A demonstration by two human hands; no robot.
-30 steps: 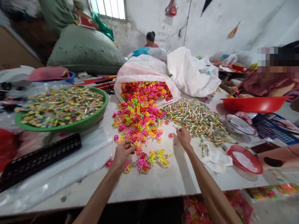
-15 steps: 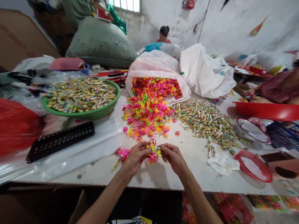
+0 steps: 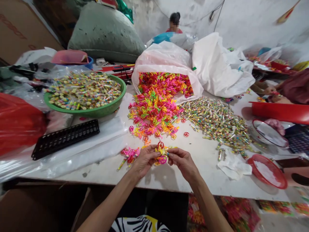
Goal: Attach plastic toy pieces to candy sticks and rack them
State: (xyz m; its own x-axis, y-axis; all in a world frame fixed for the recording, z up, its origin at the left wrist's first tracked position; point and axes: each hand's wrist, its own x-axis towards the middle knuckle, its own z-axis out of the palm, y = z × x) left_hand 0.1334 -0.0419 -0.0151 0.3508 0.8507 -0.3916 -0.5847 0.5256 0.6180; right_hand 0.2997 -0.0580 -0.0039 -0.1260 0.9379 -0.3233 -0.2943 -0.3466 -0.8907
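Thin, loop-ended plastic pieces in pink, yellow, orange and green spill as a tangled heap point(image 3: 154, 112) from a wrinkled translucent bag point(image 3: 164, 51) onto the smooth pale bench point(image 3: 205, 164). Beside them lies a glossy pile of slim, cellophane-clear tubes point(image 3: 217, 124) with coloured contents; more fill a rounded green plastic basin point(image 3: 105, 112). Just above the bench's near part, between both hands, is a yellow plastic piece point(image 3: 160, 150), slender and shiny, its finer detail too small to tell. The left hand point(image 3: 146, 158) pinches it between closed fingers; the right hand point(image 3: 182, 161), fingers narrowed together, grips a small blue-banded tube point(image 3: 167, 154) against it.
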